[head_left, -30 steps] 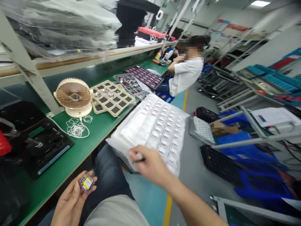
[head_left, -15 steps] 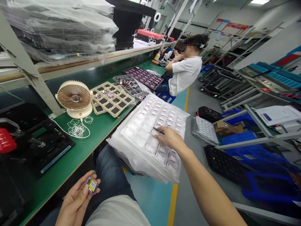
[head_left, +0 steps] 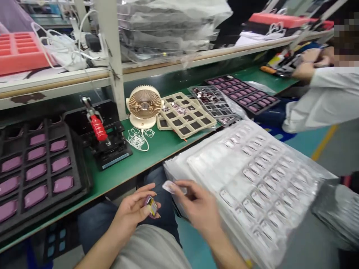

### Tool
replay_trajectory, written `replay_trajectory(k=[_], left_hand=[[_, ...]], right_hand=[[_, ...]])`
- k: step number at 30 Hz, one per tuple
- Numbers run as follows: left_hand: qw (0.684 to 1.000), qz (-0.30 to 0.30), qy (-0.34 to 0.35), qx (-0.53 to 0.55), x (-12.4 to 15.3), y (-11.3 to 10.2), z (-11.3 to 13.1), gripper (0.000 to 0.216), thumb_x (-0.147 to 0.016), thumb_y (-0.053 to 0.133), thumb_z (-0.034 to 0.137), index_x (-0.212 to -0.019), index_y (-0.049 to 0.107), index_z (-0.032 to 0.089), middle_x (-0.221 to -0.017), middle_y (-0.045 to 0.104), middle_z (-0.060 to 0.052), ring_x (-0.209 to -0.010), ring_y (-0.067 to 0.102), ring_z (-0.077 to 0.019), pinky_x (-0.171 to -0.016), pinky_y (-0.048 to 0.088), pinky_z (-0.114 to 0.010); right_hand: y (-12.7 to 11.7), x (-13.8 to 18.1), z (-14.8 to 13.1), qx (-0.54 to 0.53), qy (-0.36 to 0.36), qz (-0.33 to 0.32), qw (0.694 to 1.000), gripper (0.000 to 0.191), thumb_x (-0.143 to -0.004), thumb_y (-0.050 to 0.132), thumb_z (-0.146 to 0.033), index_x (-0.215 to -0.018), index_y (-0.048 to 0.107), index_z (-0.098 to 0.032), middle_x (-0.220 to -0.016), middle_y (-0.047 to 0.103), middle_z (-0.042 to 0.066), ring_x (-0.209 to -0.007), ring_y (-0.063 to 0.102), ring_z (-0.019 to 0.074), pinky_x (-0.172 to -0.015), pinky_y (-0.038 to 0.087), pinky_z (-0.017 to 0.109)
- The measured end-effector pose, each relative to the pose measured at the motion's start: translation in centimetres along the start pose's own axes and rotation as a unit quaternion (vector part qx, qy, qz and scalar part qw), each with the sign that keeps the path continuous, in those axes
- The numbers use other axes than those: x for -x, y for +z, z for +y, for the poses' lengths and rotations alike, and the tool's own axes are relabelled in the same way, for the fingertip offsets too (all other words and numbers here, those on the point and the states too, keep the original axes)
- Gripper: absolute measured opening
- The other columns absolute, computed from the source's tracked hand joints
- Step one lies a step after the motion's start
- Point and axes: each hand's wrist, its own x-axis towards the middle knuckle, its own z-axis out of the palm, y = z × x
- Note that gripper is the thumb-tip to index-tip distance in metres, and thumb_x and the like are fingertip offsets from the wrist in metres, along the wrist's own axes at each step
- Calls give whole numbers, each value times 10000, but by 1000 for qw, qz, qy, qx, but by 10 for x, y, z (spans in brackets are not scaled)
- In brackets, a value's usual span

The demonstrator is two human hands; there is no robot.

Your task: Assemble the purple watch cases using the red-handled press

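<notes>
Along a green workbench [head_left: 157,147], a small yellow-labelled module [head_left: 151,206], its exact kind hard to tell, is gripped above the lap by the curled left hand [head_left: 131,213]. A pale, blurred piece [head_left: 171,186] is pinched by the right hand [head_left: 198,209]. Just beside it, a stack of clear blister trays [head_left: 252,186] is piled, while a beige grid tray [head_left: 185,114] and a desk fan [head_left: 144,102] are set farther off on the bench.

head-worn view, forward and down, near left hand [head_left: 131,213], right hand [head_left: 196,209]
</notes>
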Motion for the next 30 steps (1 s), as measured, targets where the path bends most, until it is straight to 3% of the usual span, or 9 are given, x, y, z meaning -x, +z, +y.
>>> replay_trajectory(k=[3,5,9,12,16,18,20,24,30], left_hand=[[999,25,24,11,6,-12,8,384,-821,885,373,-1158,836,197,-1538,576,-191,-1056,733,-326,-838,631,-424],[998,48,45,11,12,-25,14,393,-831,876,387,-1167,835,187,-1473,624,-193,-1040,730,-317,-817,628,-405],[994,73,78,12,25,-47,22,365,-836,868,365,-1164,840,206,-1456,627,-170,-1023,728,-304,-791,633,-394],[994,61,89,5,31,-54,27,353,-843,858,356,-1167,840,217,-1457,619,-164,-1014,727,-305,-787,636,-409],[994,40,97,-4,33,-55,34,383,-824,869,385,-1165,842,212,-1405,643,-177,-1001,728,-315,-772,637,-414],[995,35,94,-5,33,-54,37,400,-804,883,398,-1157,846,213,-1407,647,-188,-995,731,-325,-768,639,-425],[996,33,87,-9,33,-54,38,413,-794,889,400,-1165,845,223,-1447,628,-194,-1000,732,-333,-783,639,-442],[986,70,144,-55,31,-54,36,431,-774,918,367,-1181,842,248,-1432,656,-178,-1270,639,-380,-1053,541,-487],[975,101,174,-92,30,-57,30,482,-754,943,343,-1218,828,278,-1344,693,-152,-1283,628,-359,-1077,513,-454]], right_hand=[[68,3,-13,-116,17,-68,991,366,-896,763,-576,-884,803,-212,-603,637,-6,-508,444,128,-491,368,268],[92,0,-17,-176,42,-123,976,380,-859,804,-580,-872,802,-200,-642,660,2,-542,468,124,-519,386,261],[105,-12,-19,-292,117,-287,905,468,-835,810,-642,-836,765,-176,-753,702,28,-589,500,108,-516,367,229],[107,-21,-22,-340,186,-414,824,472,-794,864,-614,-857,726,-167,-690,654,-10,-485,318,46,-439,202,200],[112,-24,-25,-374,218,-448,782,466,-736,933,-537,-890,695,-167,-676,651,-26,-468,247,21,-436,137,186],[112,-22,-27,-384,210,-443,782,491,-710,945,-541,-925,693,-178,-711,676,-12,-467,294,28,-433,166,179],[108,-18,-30,-380,155,-408,815,473,-703,953,-521,-944,718,-188,-821,726,24,-483,384,43,-433,256,182],[93,-9,-40,-296,-77,-284,909,192,-827,893,-350,-974,820,-251,-1069,763,71,-606,603,103,-496,466,223],[92,-2,-43,-228,-264,-221,911,291,-905,819,-173,-1158,820,-317,-1154,761,69,-941,772,214,-809,659,321]])
